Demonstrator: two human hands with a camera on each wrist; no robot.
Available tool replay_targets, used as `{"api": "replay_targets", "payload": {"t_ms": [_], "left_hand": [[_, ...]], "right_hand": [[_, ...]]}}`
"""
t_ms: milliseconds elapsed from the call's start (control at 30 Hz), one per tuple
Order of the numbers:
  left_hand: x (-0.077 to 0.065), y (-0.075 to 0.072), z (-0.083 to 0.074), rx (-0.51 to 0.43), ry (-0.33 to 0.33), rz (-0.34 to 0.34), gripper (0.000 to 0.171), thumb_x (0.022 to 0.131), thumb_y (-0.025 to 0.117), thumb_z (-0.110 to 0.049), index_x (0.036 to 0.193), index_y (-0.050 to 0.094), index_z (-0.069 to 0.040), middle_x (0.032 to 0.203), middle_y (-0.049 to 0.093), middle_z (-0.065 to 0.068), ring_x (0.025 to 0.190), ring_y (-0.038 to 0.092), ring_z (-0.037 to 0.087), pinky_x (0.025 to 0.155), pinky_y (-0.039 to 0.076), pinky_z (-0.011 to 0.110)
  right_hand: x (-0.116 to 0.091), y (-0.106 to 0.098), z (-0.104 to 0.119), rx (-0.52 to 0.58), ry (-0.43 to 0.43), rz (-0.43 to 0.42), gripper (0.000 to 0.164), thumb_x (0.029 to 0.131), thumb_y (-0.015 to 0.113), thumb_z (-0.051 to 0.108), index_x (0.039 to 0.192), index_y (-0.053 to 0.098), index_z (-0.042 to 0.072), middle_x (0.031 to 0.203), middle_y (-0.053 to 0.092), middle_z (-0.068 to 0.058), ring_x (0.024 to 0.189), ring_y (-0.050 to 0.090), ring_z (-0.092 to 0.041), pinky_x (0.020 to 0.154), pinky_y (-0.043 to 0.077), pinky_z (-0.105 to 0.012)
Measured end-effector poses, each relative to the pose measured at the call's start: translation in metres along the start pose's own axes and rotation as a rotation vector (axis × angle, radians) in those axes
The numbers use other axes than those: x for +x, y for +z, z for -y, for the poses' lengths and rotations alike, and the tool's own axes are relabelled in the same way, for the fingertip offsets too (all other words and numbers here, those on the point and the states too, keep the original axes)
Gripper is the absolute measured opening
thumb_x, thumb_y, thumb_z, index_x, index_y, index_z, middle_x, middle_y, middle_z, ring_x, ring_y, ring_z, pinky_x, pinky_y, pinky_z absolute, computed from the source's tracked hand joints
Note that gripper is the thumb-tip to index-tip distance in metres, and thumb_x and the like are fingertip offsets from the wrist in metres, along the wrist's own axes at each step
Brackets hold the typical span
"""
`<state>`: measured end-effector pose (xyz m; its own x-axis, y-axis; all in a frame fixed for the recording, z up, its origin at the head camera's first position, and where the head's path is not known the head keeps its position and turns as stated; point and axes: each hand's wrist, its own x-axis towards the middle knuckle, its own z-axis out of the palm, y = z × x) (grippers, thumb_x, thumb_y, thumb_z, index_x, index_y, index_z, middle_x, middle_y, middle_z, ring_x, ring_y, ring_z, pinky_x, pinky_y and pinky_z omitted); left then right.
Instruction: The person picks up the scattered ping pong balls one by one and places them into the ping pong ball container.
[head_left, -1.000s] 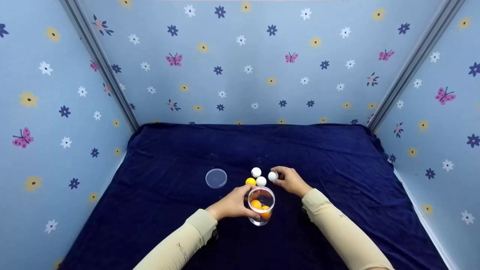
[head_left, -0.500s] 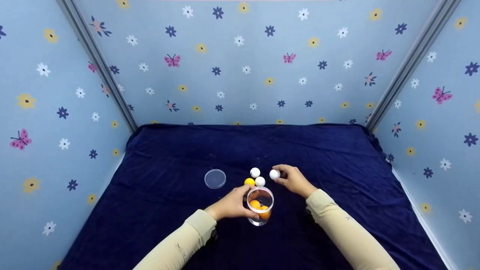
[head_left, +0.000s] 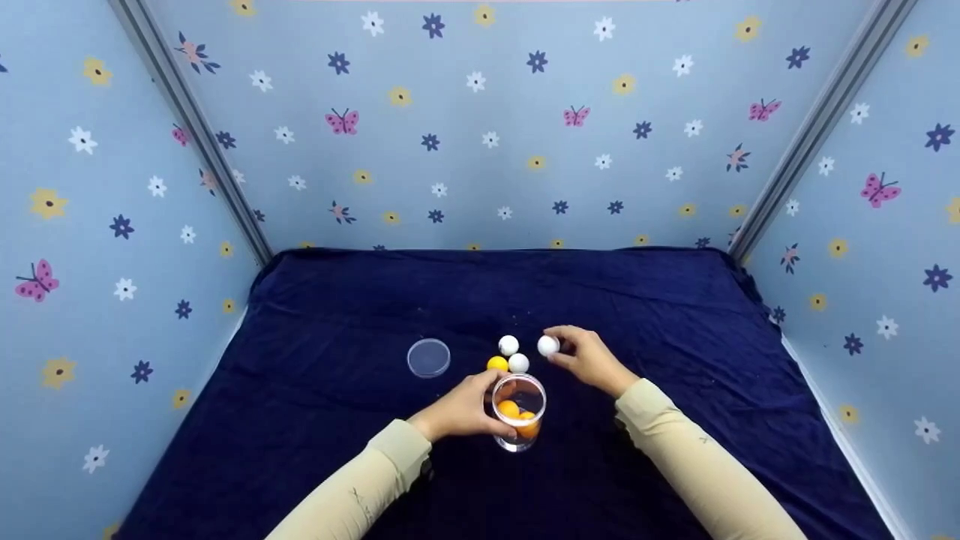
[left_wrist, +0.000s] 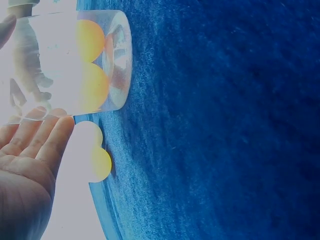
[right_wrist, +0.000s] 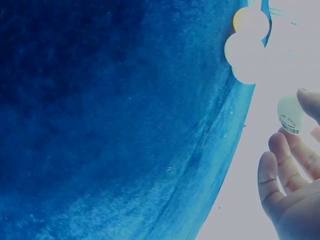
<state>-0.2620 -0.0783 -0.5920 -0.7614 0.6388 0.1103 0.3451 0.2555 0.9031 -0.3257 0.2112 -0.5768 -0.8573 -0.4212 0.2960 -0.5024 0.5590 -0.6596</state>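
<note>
My left hand (head_left: 465,409) holds the clear cup (head_left: 532,394) round its side, thumb on the side nearer me and fingers on the far side, lying close together. The cup has its mouth up, and inside, low down near the base, sit orange balls (head_left: 508,409), two of them showing. Glare washes out much of the left wrist view, so I can't tell whether the cup's base touches the cloth.

My right hand (head_left: 596,361) pinches one white ball (head_left: 548,345) between thumb and fingertip, my other fingers stretched out beyond it. Printed lettering and a row of dark bars show on its side. I hold it beyond the cup and to the right, apart from the other balls.

Just past the cup, a yellow ball (head_left: 496,364), a nearer white ball (head_left: 518,363) and a farther white ball (head_left: 508,345) sit in a close cluster. Left of them, a clear round lid (head_left: 429,358) lies flat on the dark blue cloth (head_left: 360,315). Pale sleeves (head_left: 401,450) cover both my forearms.
</note>
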Motion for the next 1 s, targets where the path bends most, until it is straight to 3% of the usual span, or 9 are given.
{"api": "replay_targets", "payload": {"t_ms": [333,433,567,667,900,1000], "left_hand": [[0.002,-0.002,0.000,0.024,0.004,0.001,0.077,0.073,0.102,-0.017,0.139,0.062,-0.005,0.135,0.074,0.019,0.123,0.073,0.035,0.110,0.059,0.042],[0.002,-0.002,0.000,0.004,0.005,0.008,0.077,0.073,0.101,-0.017,0.139,0.062,-0.004,0.136,0.073,0.020,0.124,0.073,0.037,0.111,0.058,0.045],[0.002,-0.002,0.000,0.034,-0.003,0.003,0.077,0.073,0.102,-0.018,0.138,0.063,-0.006,0.135,0.074,0.018,0.123,0.073,0.034,0.111,0.058,0.037],[0.001,-0.001,-0.001,0.058,-0.005,-0.004,0.077,0.073,0.102,-0.019,0.138,0.063,-0.007,0.134,0.075,0.017,0.122,0.073,0.032,0.109,0.057,0.033],[0.000,0.000,0.000,-0.031,0.010,0.006,0.077,0.074,0.101,-0.015,0.138,0.061,-0.002,0.137,0.071,0.022,0.126,0.071,0.043,0.112,0.057,0.049],[0.000,0.000,0.000,-0.038,0.008,0.004,0.076,0.074,0.101,-0.014,0.138,0.062,-0.001,0.136,0.071,0.023,0.125,0.071,0.043,0.112,0.057,0.050]], "right_hand": [[-0.003,-0.007,0.012,0.024,-0.033,-0.015,0.040,0.092,0.083,-0.001,0.130,0.072,-0.006,0.115,0.077,-0.022,0.090,0.073,-0.038,0.084,0.062,-0.059],[-0.003,-0.009,0.015,0.024,-0.046,-0.021,0.040,0.092,0.083,0.000,0.130,0.072,-0.005,0.114,0.077,-0.021,0.090,0.072,-0.038,0.081,0.064,-0.047],[-0.004,-0.012,0.020,0.021,-0.052,-0.023,0.040,0.092,0.083,0.001,0.130,0.073,-0.005,0.113,0.077,-0.019,0.090,0.071,-0.038,0.078,0.060,-0.031],[-0.005,-0.013,0.025,0.025,-0.062,-0.021,0.040,0.092,0.083,0.001,0.130,0.072,-0.005,0.114,0.077,-0.019,0.090,0.071,-0.039,0.077,0.060,-0.031],[-0.007,-0.016,0.034,0.034,-0.087,-0.025,0.040,0.093,0.084,0.002,0.131,0.072,-0.005,0.110,0.077,-0.019,0.086,0.071,-0.038,0.074,0.060,-0.029],[-0.007,-0.017,0.039,0.038,-0.083,-0.019,0.041,0.093,0.083,0.003,0.132,0.072,-0.002,0.112,0.077,-0.018,0.088,0.072,-0.038,0.074,0.059,-0.028]]}}
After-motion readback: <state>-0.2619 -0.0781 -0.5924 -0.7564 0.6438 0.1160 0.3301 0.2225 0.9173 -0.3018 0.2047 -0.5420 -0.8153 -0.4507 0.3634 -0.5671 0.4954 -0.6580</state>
